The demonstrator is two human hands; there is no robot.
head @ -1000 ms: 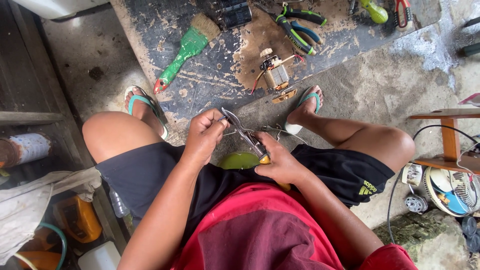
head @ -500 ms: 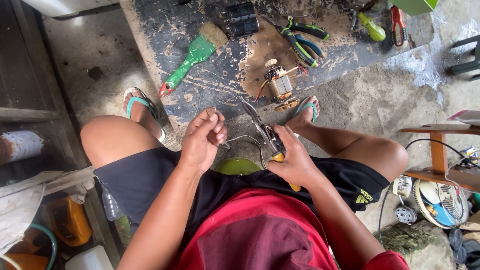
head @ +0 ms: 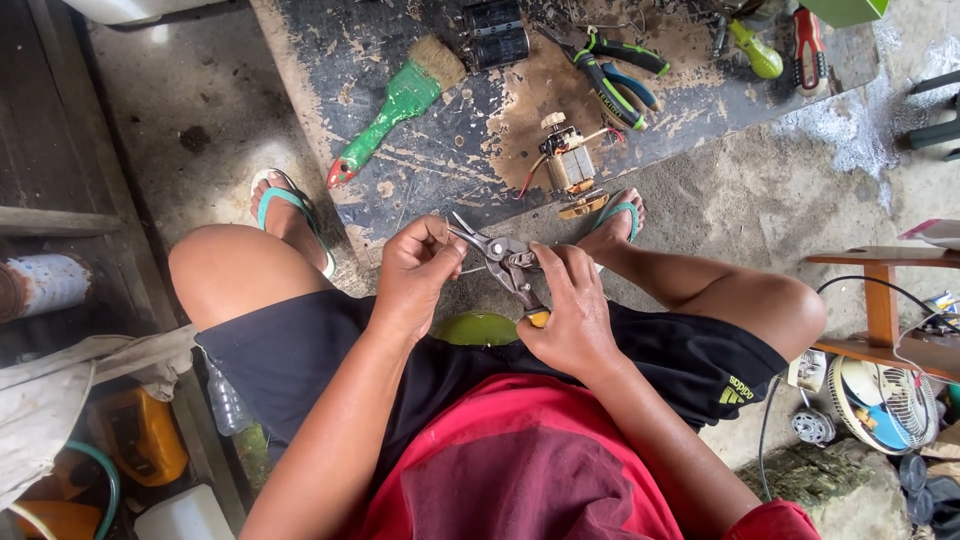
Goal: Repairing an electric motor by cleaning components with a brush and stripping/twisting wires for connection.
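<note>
Head view, looking down on a seated person working between the knees. The right hand (head: pixel 572 315) is wrapped around the handles of a pair of metal snips (head: pixel 500 258); the yellow grip end shows just under the palm, and the blades point up and left toward the other hand. The blades appear slightly parted, with their tips right at the left fingers. The left hand (head: pixel 418 272) is curled, thumb and forefinger pressed together on something small and thin at the blade tips; it looks like a piece of wire, though it is too fine to identify with certainty.

Judged step: a cut or trim of the pinched piece is in hand, tool positioned, squeeze not evidently completed. The next move would call for holding the piece steady in the blades and keeping fingertips clear of the cutting edge as the handles close.

Beyond the hands, on the dark board (head: pixel 430 160), lies a small motor armature with copper windings (head: pixel 568 165). Further ahead and right of it are green-handled pliers (head: pixel 620 75); ahead and left of the left hand lies a green-handled brush (head: pixel 395 110). Directly below the hands a green round object (head: pixel 480 328) sits between the thighs.
</note>
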